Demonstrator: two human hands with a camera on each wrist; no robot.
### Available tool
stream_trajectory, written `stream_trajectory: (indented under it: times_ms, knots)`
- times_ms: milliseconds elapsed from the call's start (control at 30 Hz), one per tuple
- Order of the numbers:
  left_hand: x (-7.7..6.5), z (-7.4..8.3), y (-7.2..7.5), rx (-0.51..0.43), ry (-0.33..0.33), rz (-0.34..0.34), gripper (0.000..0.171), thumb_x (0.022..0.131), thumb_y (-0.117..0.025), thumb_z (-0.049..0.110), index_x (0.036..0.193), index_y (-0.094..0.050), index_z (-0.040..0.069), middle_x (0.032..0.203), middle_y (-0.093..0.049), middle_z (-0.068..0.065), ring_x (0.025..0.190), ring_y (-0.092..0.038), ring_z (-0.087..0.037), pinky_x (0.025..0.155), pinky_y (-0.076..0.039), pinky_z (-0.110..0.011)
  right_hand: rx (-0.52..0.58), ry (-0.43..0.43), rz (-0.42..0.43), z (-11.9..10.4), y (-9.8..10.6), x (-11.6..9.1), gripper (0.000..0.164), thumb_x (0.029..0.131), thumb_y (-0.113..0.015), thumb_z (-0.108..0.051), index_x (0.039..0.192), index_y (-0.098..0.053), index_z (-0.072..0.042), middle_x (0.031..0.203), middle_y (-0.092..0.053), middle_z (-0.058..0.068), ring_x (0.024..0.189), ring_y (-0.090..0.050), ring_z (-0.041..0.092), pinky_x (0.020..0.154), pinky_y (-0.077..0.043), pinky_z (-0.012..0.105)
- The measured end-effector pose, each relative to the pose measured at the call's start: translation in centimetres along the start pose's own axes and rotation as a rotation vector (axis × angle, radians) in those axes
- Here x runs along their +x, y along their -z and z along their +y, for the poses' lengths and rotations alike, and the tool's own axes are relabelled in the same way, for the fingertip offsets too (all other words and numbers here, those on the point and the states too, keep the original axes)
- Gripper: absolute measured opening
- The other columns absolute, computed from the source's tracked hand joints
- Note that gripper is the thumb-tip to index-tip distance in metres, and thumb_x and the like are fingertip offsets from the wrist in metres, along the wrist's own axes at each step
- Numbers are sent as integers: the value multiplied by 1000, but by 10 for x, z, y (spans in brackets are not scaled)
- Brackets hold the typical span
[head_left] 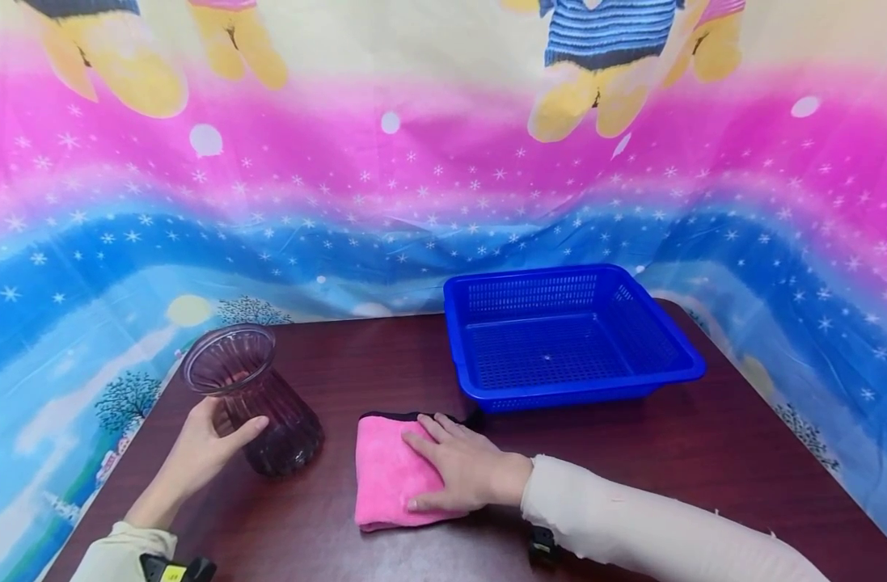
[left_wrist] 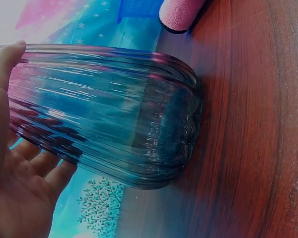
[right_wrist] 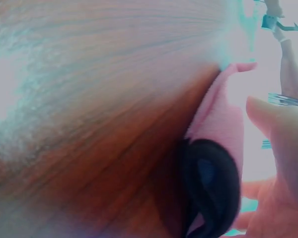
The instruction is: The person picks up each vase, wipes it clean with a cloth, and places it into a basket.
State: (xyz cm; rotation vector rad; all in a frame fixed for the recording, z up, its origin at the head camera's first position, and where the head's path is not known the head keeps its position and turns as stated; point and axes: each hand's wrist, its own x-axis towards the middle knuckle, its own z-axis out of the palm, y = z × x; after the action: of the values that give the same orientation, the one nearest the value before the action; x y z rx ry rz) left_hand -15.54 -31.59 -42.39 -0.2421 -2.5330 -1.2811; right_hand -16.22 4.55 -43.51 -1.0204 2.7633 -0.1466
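Observation:
A ribbed, purple-tinted glass vase (head_left: 286,416) with a flared rim stands on the left of the table. Around its neck, my left hand (head_left: 196,453) holds it, thumb on the near side and fingers behind. The left wrist view shows the see-through body of the vase (left_wrist: 114,114) with its base at the tabletop. In the middle of the table lies a folded pink cloth (head_left: 385,477) with dark edging. My right hand (head_left: 468,465) rests on top of it, fingers spread. From the right wrist, the dark trim bends in a loop at the fold of the cloth (right_wrist: 221,119).
A blue plastic basket (head_left: 574,396) with perforated walls sits at the back right of the dark wooden table (head_left: 370,356). Behind the table hangs a printed cloth backdrop (head_left: 385,178), which also runs along both sides.

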Motion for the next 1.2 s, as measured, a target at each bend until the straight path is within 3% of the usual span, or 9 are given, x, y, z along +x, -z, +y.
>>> stream_trajectory:
  times_ms: [167, 333, 500, 833, 1000, 1200]
  knots:
    - [0, 0, 1, 2, 4, -2, 51, 88, -69, 12, 132, -47, -4, 101, -55, 36, 90, -58, 14, 76, -50, -7, 53, 11, 64, 0, 9, -1, 79, 83, -57, -68, 145, -43, -22, 155, -37, 12, 145, -35, 32, 115, -37, 43]
    - [-1, 1, 0, -2, 6, -4, 52, 88, -69, 12, 132, -46, -4, 101, -55, 36, 91, -58, 15, 76, -50, -7, 102, 15, 167, 1, 21, -10, 64, 86, -62, -57, 136, -54, -19, 140, -54, 5, 132, -50, 20, 103, -49, 39]
    - [-1, 1, 0, -5, -2, -2, 51, 88, -68, 12, 132, -47, -4, 101, -55, 36, 91, -58, 14, 76, -50, -8, 150, 40, 261, 3, 33, -24, 53, 89, -62, -50, 129, -60, -16, 128, -63, 0, 120, -59, 15, 96, -52, 37]
    - [-1, -1, 0, -1, 2, 0, 49, 88, -68, 11, 130, -47, -5, 98, -57, 35, 89, -59, 13, 76, -51, -9, 161, 84, 493, 14, 52, -53, 40, 87, -67, -41, 120, -66, -17, 114, -69, -8, 108, -64, 7, 92, -53, 31]
    - [-1, 2, 1, -4, 18, -4, 50, 88, -68, 13, 131, -48, -3, 98, -56, 35, 90, -58, 13, 76, -50, -8, 155, 50, 599, 29, 61, -67, 36, 86, -70, -40, 117, -67, -22, 112, -69, -11, 108, -65, 6, 91, -53, 32]
    - [-1, 0, 1, -6, 23, -5, 52, 89, -69, 14, 132, -46, -4, 98, -56, 34, 91, -59, 12, 77, -49, -7, 166, -28, 656, 55, 69, -81, 34, 85, -71, -40, 115, -68, -24, 113, -69, -9, 111, -64, 11, 96, -51, 38]
